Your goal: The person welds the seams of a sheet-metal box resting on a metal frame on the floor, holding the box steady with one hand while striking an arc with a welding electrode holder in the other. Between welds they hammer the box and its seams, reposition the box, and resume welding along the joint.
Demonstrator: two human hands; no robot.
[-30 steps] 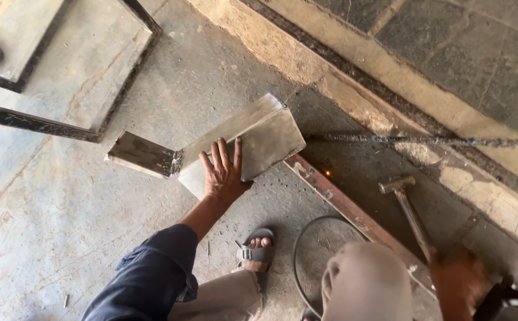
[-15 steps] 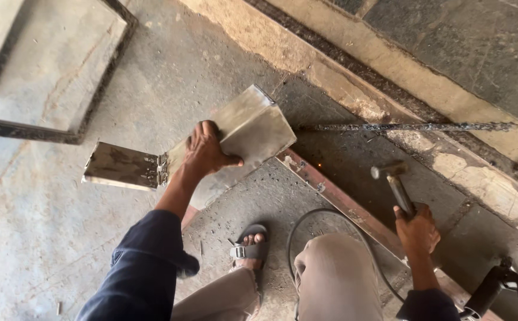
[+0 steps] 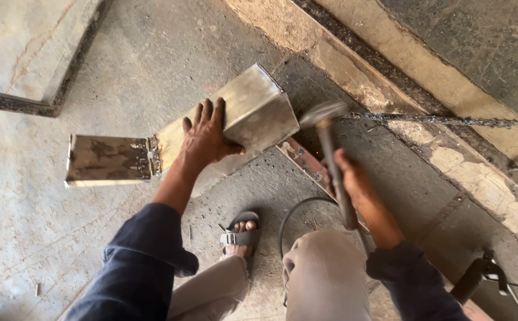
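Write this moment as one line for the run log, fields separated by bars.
left hand: pressing on metal box | right hand: gripping hammer, head blurred near box corner | box flap: open | floor: concrete

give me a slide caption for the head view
Left hand steadies a metal box on concrete floor while right hand holds a hammer beside it.

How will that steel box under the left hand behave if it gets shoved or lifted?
The steel box looks like rigid sheet metal, so it will likely hold its shape. Its flat faces make rolling unlikely; a shove would probably slide it on the concrete floor. The hinged flap lying open may swing when it is lifted. The left hand steadies it.
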